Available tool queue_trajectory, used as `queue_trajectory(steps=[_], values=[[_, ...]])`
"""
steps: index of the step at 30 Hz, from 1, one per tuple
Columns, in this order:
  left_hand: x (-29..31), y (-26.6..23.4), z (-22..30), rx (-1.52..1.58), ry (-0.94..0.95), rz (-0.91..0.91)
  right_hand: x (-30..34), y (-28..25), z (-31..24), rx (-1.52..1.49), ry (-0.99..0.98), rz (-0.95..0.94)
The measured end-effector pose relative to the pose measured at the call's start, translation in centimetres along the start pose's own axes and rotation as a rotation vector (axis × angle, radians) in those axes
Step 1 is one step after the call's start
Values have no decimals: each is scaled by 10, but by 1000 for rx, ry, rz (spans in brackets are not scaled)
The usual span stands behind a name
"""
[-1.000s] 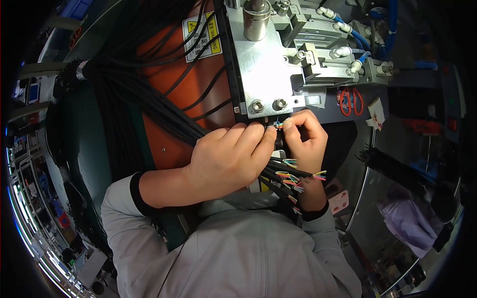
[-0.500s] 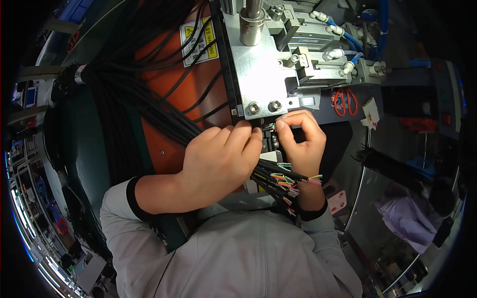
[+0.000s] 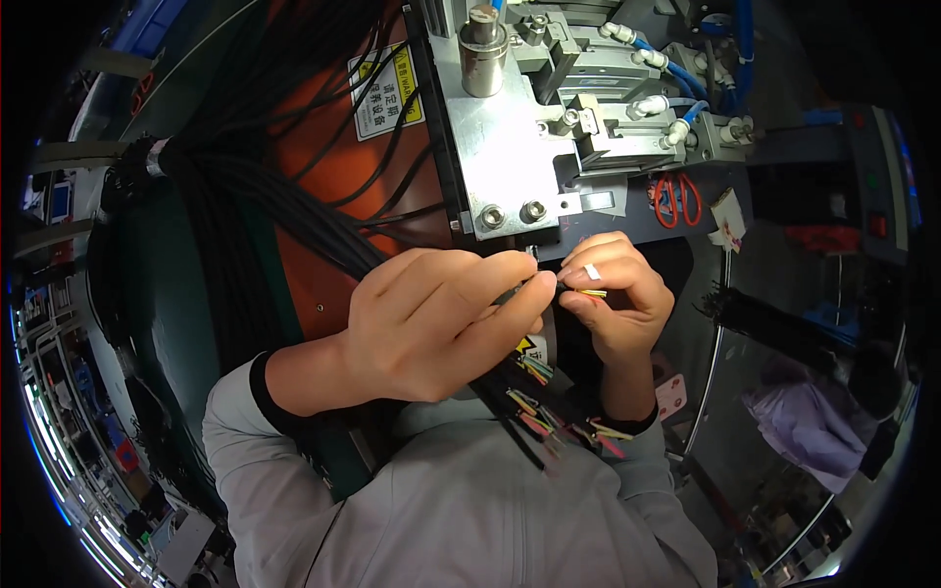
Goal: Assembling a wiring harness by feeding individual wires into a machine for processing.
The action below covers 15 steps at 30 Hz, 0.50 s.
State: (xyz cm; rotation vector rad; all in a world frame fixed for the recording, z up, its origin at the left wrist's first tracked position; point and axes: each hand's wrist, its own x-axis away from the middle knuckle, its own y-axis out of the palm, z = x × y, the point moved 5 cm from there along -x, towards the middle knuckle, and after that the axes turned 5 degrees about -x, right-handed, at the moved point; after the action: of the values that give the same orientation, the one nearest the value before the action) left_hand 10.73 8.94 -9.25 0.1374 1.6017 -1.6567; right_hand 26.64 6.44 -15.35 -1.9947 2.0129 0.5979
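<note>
My left hand is closed in a pinch, its thumb and fingertips together around a cable that they mostly hide. Facing it, my right hand pinches the stripped end of that cable; thin coloured wires poke out between thumb and fingers. A small white piece shows against the right index finger; whether it is held or stuck on is unclear. Below both hands hangs a bundle of black cables with stripped, multicoloured wire ends. Just beyond my fingers stands the metal plate of a machine fixture.
Pneumatic clamps with blue hoses stand at the far right of the fixture. Red-handled scissors lie beside them. A thick black cable bunch crosses the orange panel at left. More cables hang over a rail at right.
Both hands have drawn back from the fixture's edge toward me, and the right has shifted right. Coloured wires now show in its pinch. The hanging cable bundle has swung lower.
</note>
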Motion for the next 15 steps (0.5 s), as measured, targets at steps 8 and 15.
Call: queue_trajectory(steps=[8,15], values=[[12,3,-2,22,22,78,-4,21,-4,-87,-33,239],[13,2,-5,54,44,124,-7,27,-2,-220,-25,238]])
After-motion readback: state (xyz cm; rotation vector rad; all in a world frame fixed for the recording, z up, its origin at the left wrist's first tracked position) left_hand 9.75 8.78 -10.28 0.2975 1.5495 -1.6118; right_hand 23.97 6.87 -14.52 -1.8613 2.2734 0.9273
